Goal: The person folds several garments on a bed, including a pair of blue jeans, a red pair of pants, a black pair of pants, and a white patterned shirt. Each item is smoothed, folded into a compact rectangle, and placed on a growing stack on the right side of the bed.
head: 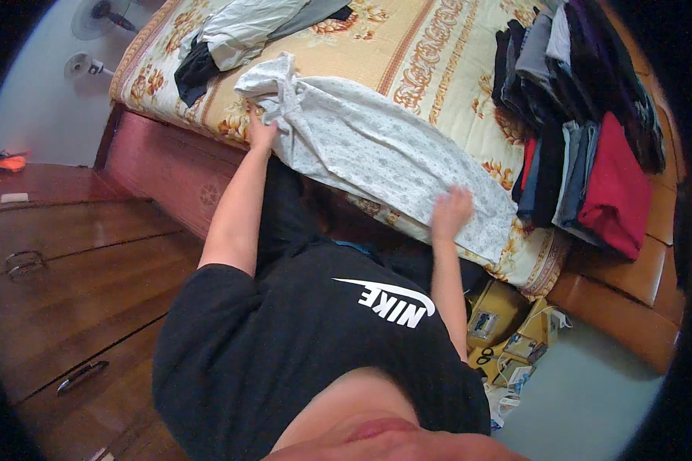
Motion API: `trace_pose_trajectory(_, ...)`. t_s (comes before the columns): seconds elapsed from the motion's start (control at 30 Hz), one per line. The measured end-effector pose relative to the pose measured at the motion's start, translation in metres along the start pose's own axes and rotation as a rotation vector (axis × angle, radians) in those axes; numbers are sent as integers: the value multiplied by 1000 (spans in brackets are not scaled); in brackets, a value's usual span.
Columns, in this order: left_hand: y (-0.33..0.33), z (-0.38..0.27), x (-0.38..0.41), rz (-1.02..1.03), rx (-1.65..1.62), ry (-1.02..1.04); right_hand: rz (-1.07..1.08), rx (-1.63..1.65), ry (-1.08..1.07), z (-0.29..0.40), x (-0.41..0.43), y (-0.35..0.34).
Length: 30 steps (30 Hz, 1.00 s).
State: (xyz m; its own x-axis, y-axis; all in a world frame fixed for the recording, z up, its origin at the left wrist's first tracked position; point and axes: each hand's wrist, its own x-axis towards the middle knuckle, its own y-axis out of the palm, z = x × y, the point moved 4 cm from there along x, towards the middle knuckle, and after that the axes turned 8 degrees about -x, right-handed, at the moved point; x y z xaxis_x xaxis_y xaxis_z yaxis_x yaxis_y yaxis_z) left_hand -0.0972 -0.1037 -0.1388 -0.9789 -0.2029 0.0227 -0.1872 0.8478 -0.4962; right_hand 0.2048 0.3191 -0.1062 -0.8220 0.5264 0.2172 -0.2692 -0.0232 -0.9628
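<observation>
A white garment or cloth (375, 141) with a small grey print lies lengthwise along the near edge of the bed. Its left end is bunched and twisted, while the right part lies fairly flat. My left hand (261, 131) is at the bunched end, its thumb against the fabric and its fingertips partly hidden by it. Over the flatter right part is my right hand (452, 212), blurred, with its fingers looking curled; whether it pinches the fabric is unclear.
Behind the left end lie a loose white garment (242, 29) and a black one (195, 72). Folded dark clothes (594, 63) and a folded red garment (614, 190) are stacked at the right of the floral bedspread (352, 55). Two fans stand at upper left; yellow boxes (493, 311) sit below right.
</observation>
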Motion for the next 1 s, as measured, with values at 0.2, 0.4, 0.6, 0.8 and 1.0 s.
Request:
trace_pose_trajectory(0.2,-4,-17,-10,13,191,-62,90,64,-355,135,-17,11)
trace_pose_trajectory(0.4,-37,-11,-37,-393,-183,-86,157,-72,-463,134,-13,22)
trace_pose_trajectory(0.6,-35,18,-48,-292,-384,-107,457,48,-349,163,23,21)
trace_pose_trajectory(0.8,-14,20,7,107,-863,-545,481,491,-299,290,141,2)
trace_pose_trajectory(1.0,1,-1,14,746,-1278,-936,616,554,-112,410,211,43)
